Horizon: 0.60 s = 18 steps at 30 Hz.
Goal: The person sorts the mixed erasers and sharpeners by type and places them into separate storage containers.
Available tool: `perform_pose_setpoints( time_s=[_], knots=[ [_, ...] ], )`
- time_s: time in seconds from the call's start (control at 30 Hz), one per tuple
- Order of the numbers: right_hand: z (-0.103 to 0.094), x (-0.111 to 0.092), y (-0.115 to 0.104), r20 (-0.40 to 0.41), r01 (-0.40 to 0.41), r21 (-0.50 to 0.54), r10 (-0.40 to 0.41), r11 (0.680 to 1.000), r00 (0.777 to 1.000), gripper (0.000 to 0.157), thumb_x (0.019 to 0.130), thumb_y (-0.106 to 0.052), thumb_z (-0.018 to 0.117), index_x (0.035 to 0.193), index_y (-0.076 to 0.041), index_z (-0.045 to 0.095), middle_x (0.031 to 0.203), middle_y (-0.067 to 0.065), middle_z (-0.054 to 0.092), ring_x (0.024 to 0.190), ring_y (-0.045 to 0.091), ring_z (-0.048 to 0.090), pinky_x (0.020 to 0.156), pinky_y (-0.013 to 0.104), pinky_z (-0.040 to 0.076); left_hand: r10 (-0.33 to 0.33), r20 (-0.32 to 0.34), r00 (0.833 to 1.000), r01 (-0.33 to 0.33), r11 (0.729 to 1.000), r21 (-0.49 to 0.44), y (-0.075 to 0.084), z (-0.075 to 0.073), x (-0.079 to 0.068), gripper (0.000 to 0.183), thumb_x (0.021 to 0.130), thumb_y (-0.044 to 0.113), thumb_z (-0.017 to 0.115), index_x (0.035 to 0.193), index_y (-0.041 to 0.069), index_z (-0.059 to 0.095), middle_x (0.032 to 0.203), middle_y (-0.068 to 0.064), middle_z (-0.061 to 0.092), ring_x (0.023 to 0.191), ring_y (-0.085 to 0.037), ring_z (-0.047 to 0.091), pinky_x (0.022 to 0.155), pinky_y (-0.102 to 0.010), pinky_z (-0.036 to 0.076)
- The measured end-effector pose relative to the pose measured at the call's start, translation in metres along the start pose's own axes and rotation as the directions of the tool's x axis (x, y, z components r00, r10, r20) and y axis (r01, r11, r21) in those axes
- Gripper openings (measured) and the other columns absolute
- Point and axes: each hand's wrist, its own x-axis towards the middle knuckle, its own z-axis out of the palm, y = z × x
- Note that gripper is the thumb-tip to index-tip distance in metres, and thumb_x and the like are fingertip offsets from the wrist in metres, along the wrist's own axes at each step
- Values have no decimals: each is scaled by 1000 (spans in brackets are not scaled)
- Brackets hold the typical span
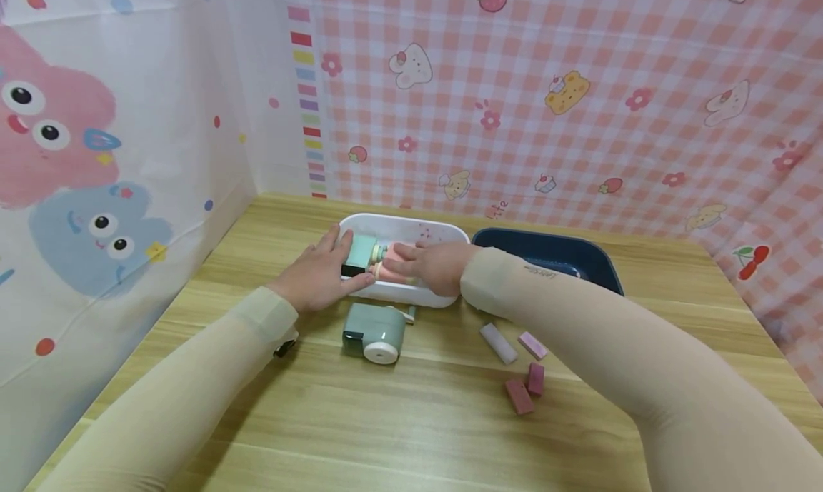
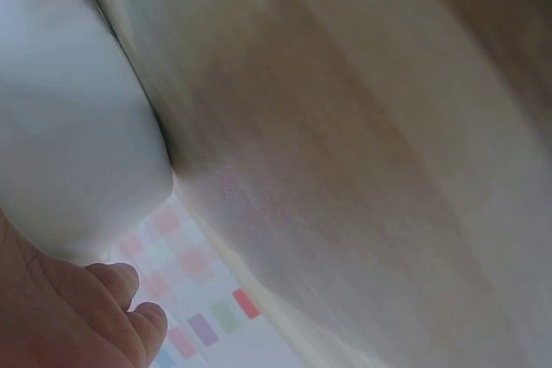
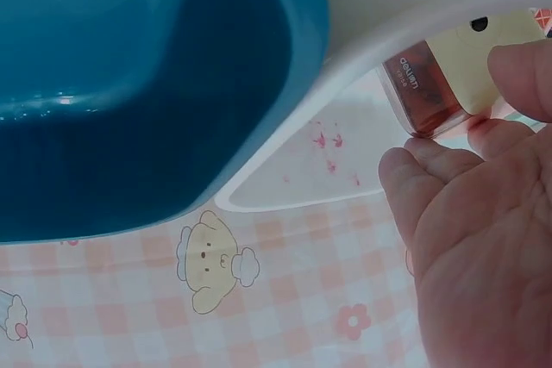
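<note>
We see a checked cloth (image 1: 527, 142) behind the white tray (image 1: 418, 295), and a wooden desk (image 1: 334, 420) beneath it. A navy tub (image 1: 579, 250) stands just to the right of the white tray, which we judge keeps both containers within easy reach. The person's left grip (image 1: 316, 274) lies over the white tray's left end, fingers spread about the mint sharpener (image 1: 361, 250); whether they clasp it we cannot tell, though we think the spread steadies it. The right grip (image 1: 440, 263) reaches over the white tray's right end and holds the pink sharpener (image 1: 395, 277), whose cream face shows near the thumb in the right wrist view, a hold that probably keeps it from tipping. So both sharpeners lie inside the white tray, the mint one between the left thumb and fingers, the pink one under the right fingers. A grey-green sharpener (image 1: 376, 328) rests in front of the white tray, outside either grip, perhaps left there to stay handy. Smallest of all, a pale grey block (image 1: 498, 343), a light pink block (image 1: 533, 345) and two dark pink blocks (image 1: 519, 396) lie loose in front of the white tray and to its right, seemingly without any set order
</note>
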Motion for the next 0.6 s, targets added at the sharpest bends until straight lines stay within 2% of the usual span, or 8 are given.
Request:
perform_pose_setpoints(
  time_s=[0.1, 0.27, 0.6],
  knots=[
    [0, 1, 0, -7, 3, -10, -4, 1000, 1000, 87, 105, 5, 45, 169, -40, 7, 179, -3, 2, 162, 35, 22, 117, 42, 49, 1, 1, 1000, -1, 1000, 5, 0, 0, 0, 108, 99, 78, 41, 169, 4, 4, 176, -24, -5, 163, -45, 12, 130, -64, 17],
    [0, 2, 1, -25, 8, 0, -8, 1000, 1000, 85, 106, 4, 45, 169, -40, 9, 179, -3, 5, 162, 35, 22, 129, 48, 32, 0, 3, 1000, 0, 1000, 8, -1, 0, 0, 109, 99, 79, 41, 169, 4, 4, 176, -24, -4, 163, -45, 12, 130, -65, 18],
    [2, 3, 3, -31, 5, -1, -5, 1000, 1000, 86, 106, 3, 45, 169, -42, 8, 179, -5, 4, 163, 33, 20, 131, 48, 28, 2, 7, 1000, -2, 1000, 7, 1, -1, 0, 109, 99, 79, 41, 169, 5, 4, 176, -24, -5, 162, -46, 13, 129, -65, 19]
  ],
)
